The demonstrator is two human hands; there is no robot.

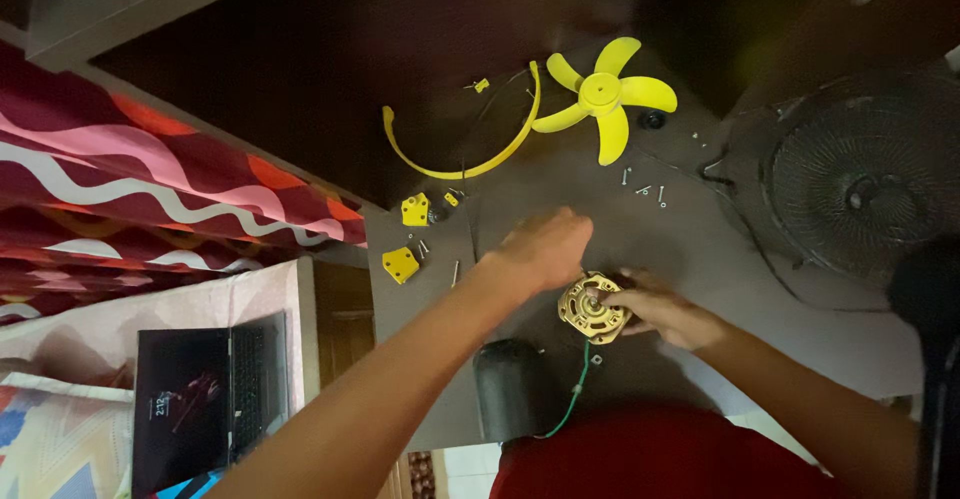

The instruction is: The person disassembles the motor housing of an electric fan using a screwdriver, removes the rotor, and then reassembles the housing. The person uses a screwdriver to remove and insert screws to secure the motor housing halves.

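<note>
- The right hand [660, 314] is gripping the brass-coloured motor [593, 307] at centre frame, steadying it on the worktop [690, 249].
- The left hand [545, 247] is hovering half-curled just beside it, holding nothing visible.
- A yellow fan blade [603, 94], ring [470, 154] and screws [645, 191] are lying apart above.

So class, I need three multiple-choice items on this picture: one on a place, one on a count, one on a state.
1. Where is the yellow fan blade relative to the hands?
A) farther up the table B) on the laptop C) in the left hand

2. How many blades does it have?
A) three B) five C) eight

3. What is the right hand doing?
A) resting empty B) gripping the brass-coloured motor C) typing

Answers: 1 A, it lies beyond both hands; 2 B, five lobes show; 3 B, fingers rest on the motor, beside the left hand.
</note>
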